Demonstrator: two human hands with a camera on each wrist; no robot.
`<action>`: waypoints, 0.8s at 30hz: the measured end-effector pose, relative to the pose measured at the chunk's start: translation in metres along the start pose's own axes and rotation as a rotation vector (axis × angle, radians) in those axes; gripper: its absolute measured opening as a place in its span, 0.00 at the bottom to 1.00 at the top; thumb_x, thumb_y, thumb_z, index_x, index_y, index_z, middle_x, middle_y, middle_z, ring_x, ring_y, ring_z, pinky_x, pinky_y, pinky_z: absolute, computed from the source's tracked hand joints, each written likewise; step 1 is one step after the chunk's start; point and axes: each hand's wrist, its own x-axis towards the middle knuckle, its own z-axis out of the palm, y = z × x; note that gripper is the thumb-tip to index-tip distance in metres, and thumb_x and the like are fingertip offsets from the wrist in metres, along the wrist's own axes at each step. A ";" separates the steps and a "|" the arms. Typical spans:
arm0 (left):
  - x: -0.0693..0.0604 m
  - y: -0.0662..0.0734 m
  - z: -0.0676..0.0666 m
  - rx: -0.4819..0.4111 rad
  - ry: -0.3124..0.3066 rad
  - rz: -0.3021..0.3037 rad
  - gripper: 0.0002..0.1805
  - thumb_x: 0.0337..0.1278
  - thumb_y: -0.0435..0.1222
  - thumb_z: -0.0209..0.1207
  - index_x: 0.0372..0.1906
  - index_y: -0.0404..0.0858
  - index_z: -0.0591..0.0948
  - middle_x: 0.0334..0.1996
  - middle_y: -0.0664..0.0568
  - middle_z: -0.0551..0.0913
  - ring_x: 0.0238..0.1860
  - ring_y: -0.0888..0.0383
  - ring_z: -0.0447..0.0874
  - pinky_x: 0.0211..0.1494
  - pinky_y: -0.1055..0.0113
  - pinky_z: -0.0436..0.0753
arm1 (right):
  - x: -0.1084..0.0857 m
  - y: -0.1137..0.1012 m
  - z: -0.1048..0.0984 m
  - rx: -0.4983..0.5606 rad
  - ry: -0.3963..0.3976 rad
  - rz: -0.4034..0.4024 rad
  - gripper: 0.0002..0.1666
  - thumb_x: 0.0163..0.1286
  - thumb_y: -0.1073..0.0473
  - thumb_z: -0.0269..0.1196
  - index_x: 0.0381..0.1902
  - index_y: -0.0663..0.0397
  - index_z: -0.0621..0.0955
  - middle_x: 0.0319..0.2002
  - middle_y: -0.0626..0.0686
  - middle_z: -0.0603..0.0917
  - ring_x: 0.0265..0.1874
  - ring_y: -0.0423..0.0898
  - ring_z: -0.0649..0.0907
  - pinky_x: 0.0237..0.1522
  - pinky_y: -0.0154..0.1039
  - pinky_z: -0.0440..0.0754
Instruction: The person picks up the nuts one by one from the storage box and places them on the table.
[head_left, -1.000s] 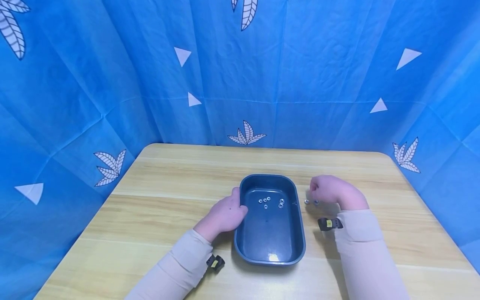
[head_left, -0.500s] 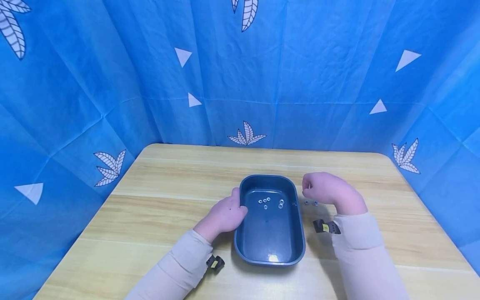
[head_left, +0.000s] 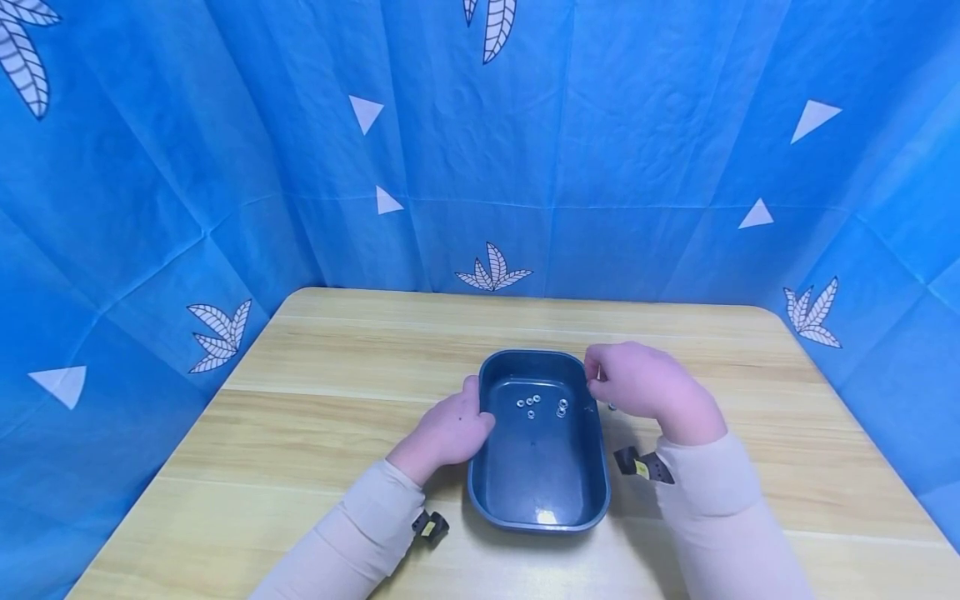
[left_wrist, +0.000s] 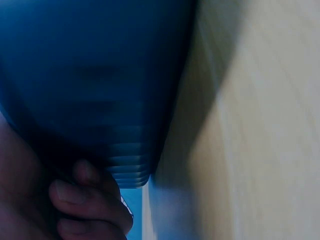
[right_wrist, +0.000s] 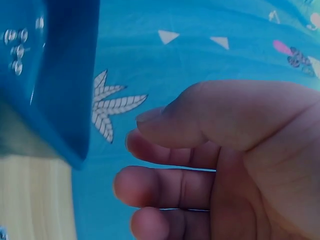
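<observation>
A dark blue plastic tray (head_left: 536, 492) sits on the table with several small silver nuts (head_left: 562, 403) in its far half. My left hand (head_left: 450, 427) grips its left rim, thumb over the edge; curled fingertips (left_wrist: 70, 192) show outside the tray wall in the left wrist view. At the far right rim is my right hand (head_left: 637, 379), fingers curled, thumb tip (right_wrist: 150, 115) against the index finger. A tiny pale speck between them in the head view looks like a pinched nut, mostly hidden. One loose nut (head_left: 612, 407) lies just right of the tray.
The wooden table (head_left: 360, 392) reaches out on both sides of the tray. Behind and beside it hangs a blue patterned curtain (head_left: 465, 150). Black wrist straps (head_left: 431, 527) sit below both sleeves.
My right hand has moved left from above the loose nuts to the tray's right rim, and now covers one of the two nuts seen earlier. The left hand and tray stay put.
</observation>
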 end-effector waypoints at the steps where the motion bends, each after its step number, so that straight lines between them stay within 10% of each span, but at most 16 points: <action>1: 0.000 0.000 0.000 0.000 0.001 0.000 0.32 0.71 0.43 0.50 0.70 0.29 0.58 0.45 0.41 0.79 0.37 0.51 0.78 0.41 0.55 0.77 | 0.000 -0.003 0.000 -0.011 0.008 -0.007 0.02 0.67 0.58 0.60 0.36 0.48 0.79 0.25 0.46 0.78 0.23 0.45 0.75 0.28 0.43 0.72; 24: 0.001 0.000 0.000 -0.004 -0.005 0.008 0.31 0.71 0.43 0.50 0.69 0.29 0.59 0.42 0.42 0.78 0.35 0.51 0.78 0.38 0.55 0.77 | 0.005 -0.046 0.020 -0.135 0.024 -0.103 0.06 0.65 0.55 0.66 0.39 0.49 0.82 0.28 0.43 0.80 0.25 0.42 0.77 0.31 0.42 0.77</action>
